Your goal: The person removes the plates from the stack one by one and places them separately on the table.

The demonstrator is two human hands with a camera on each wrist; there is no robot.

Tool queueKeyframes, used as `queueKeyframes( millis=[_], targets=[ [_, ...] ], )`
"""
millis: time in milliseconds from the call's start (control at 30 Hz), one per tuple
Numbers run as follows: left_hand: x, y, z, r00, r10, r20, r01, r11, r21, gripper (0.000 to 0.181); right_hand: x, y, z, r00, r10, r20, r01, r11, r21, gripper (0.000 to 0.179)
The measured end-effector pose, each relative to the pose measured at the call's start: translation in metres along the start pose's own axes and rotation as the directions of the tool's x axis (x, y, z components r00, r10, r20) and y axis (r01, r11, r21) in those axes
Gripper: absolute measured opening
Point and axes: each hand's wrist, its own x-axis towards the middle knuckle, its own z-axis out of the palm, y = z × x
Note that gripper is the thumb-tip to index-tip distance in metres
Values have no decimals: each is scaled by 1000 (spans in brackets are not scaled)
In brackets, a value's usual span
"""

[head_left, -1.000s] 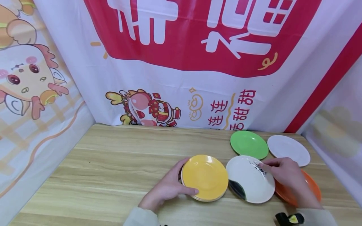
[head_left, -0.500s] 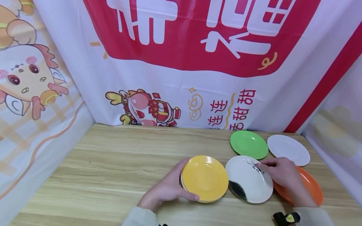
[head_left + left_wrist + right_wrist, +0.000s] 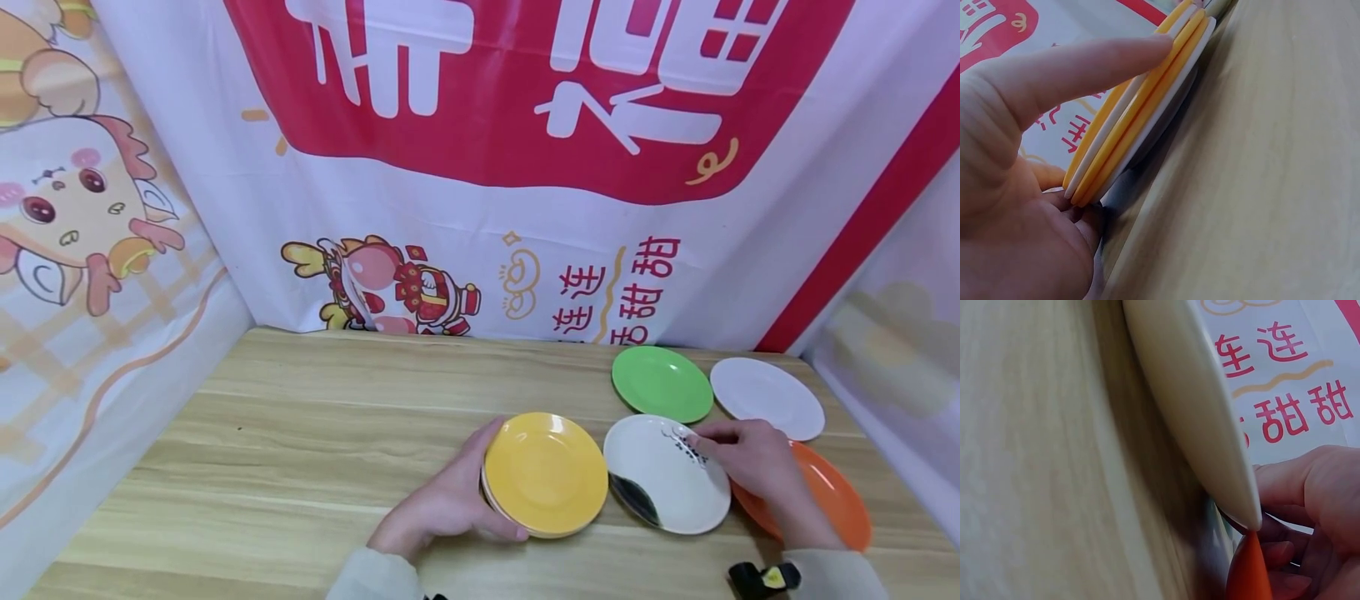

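Note:
On the left, my left hand (image 3: pixel 453 496) grips a stack of small plates by its left side, with a yellow plate (image 3: pixel 546 475) on top. Side on, the left wrist view shows yellow and white rims (image 3: pixel 1141 112) layered together, with the thumb across their edges. My right hand (image 3: pixel 753 462) pinches the right rim of a white plate (image 3: pixel 663 487) with a dark floral pattern, thumb on top. Seen from the right wrist, this plate's pale underside (image 3: pixel 1191 400) stands tilted above the wood. An orange plate (image 3: pixel 832 500) lies partly under the right hand and forearm.
Behind the patterned plate lie a green plate (image 3: pixel 662 383) and a plain white plate (image 3: pixel 767 398), close to the back cloth (image 3: pixel 480 217). The wooden table (image 3: pixel 300 433) extends to the left. Printed cloths rise along both sides.
The orange plate has slid a little to the right. The patterned plate has shifted and tilted slightly in the right hand. My left hand and its stack have hardly moved.

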Motion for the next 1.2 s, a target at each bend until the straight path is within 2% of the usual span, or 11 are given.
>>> queueKeyframes(
  millis=[233, 467, 700, 1000, 1200],
  targets=[
    [0, 0, 3, 999, 52, -9, -51, 997, 57, 141, 1, 2, -2, 1000, 1, -17, -1, 1000, 2, 44],
    [1, 0, 5, 998, 55, -27, -53, 996, 76, 138, 3, 6, -2, 1000, 17, -8, -16, 1000, 22, 48],
    [2, 0, 7, 994, 90, -57, -84, 991, 103, 133, 4, 8, -2, 1000, -1, -14, 1, 1000, 17, 48],
    [1, 1, 8, 996, 65, -62, -58, 992, 111, 135, 2, 7, -1, 1000, -9, -12, 9, 1000, 27, 47],
    [1, 2, 8, 997, 43, -60, -37, 993, 109, 132, 0, 7, -2, 999, -6, -32, 7, 1000, 28, 53]
  ],
)
